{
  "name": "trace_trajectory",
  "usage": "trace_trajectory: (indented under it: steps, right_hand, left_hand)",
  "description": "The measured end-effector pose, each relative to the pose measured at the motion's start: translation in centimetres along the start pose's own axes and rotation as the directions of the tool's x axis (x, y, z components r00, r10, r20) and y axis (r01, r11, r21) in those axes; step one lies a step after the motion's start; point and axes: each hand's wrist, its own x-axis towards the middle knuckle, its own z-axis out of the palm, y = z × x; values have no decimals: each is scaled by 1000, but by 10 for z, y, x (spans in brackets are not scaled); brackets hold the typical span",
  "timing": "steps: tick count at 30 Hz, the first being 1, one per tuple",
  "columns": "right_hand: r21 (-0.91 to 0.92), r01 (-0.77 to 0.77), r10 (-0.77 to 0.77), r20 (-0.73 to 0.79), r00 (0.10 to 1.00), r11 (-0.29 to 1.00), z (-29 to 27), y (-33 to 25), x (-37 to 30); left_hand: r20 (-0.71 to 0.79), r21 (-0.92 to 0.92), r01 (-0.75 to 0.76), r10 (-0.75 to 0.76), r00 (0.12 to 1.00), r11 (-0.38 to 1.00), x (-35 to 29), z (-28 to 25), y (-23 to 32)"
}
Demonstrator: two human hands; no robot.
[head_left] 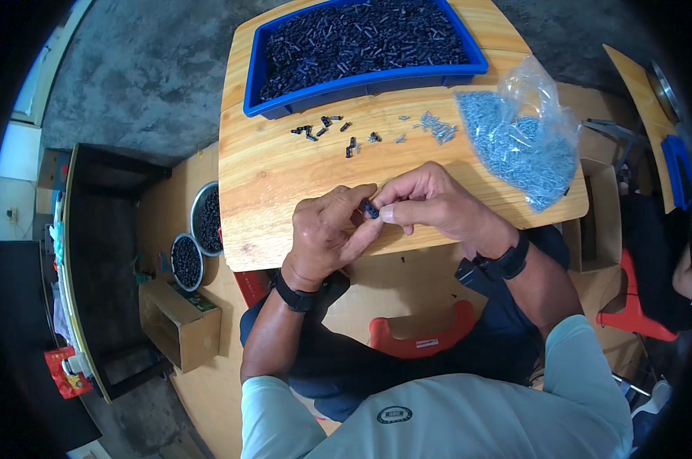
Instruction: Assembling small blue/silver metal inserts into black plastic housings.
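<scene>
My left hand [327, 226] is closed, pinching a small black plastic part [370, 209] between thumb and fingers above the table's near edge. Against the part's right end, the thumb and forefinger of my right hand [434, 203] are pressed together; whatever is between them is hidden. Beyond my hands, several loose black parts [310, 131] lie scattered on the wooden table [262, 199]. To the right of these is a small pile of silvery screws [440, 128].
A blue tray [369, 83] heaped with black parts stands at the table's far side. At the right sits a clear plastic bag [514, 145] full of screws. On the floor at left are two bowls of black pieces and a cardboard box [198, 336]. A red stool [422, 338] shows below.
</scene>
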Motion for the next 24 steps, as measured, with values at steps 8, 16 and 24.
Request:
trace_trajectory:
  steps: [8, 16, 24]
  right_hand:
    - [23, -6, 6, 6, 1000, 1000, -2, 4, 1]
    - [-3, -41, 41, -41, 998, 999, 0, 4, 2]
    - [-134, 31, -45, -101, 994, 990, -1, 9, 2]
  left_hand:
    - [-43, -10, 27, -27, 999, 1000, 0, 1, -2]
    - [-46, -33, 34, -36, 998, 999, 1, 4, -5]
    - [30, -128, 109, -106, 994, 986, 3, -2, -3]
